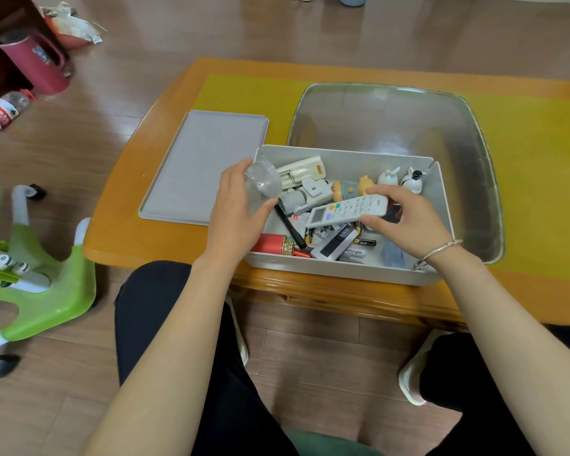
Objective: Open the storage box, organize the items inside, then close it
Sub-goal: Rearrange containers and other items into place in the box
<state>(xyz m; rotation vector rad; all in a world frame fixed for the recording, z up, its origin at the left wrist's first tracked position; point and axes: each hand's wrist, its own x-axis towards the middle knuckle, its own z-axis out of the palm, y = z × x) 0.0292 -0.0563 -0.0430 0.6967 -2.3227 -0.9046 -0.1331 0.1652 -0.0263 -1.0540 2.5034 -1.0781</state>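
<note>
1. 2 of the 3 steps are open business: the storage box (pixel 343 268) sits at the near edge of the bench (pixel 129 238) with its lid (pixel 201 166) already off, lying flat just beside the box toward the left edge.
2. Organizing looks barely underway, I judge. Inside, batteries (pixel 366 242), a black pen (pixel 290 227), a red tube (pixel 273 244) and a dark remote (pixel 338 241) lie jumbled along the near wall, while 2 small white figurines (pixel 402 177) and an orange toy (pixel 352 187) stand by the far wall.
3. My left hand (pixel 237 212) holds a clear plastic cup (pixel 262 182) over the box's left end, thumb and fingers curled round it, tilted on its side.
4. My right hand (pixel 405 218) pinches the white remote (pixel 346 210) by its right end, thumb below and fingers over the top, lifting it above the clutter in the middle of the box.
5. Both forearms reach forward from my lap, wrists bent down into the box.
6. Left to do: sort the loose things, then fit the lid back on.
</note>
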